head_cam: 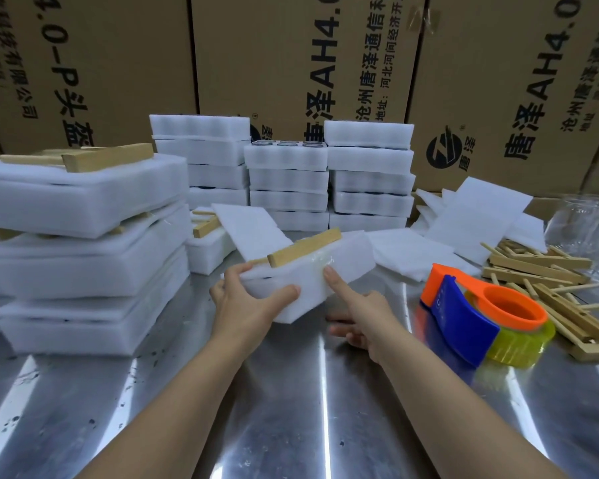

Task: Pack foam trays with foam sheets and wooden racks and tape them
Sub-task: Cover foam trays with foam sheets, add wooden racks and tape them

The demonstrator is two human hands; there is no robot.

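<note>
Two hands are on the one foam tray (350, 271) at the middle of the steel table (291, 409). The left hand (246, 302) grips its near left corner, thumb across the front face and fingers over the top edge. The right hand (363, 305) grasps nothing: its forefinger is straight and presses a strip of clear tape (320, 263) that crosses the front face.

The tray sits canted, its long axis running from the left hand up and away to the right. A wooden rack (305, 248) lies on top along that same line. The taping of this side looks about done, I would say. If another strip is wanted, the tape dispenser (481, 312) stands just to the right, so the right hand is much the nearer.

Further out on that side are loose wooden racks (547, 274) in a heap and loose foam sheets (481, 216) fanned behind them. To the left, tall stacks of wrapped bundles (83, 236) rise near the tray, one with a rack on top. At the back stand three stacks of foam trays (287, 181). The top tray of the middle stack shows round glass rims (287, 144) in its pockets; what the others hold I cannot tell. Printed cartons (291, 57) wall it all in.
</note>
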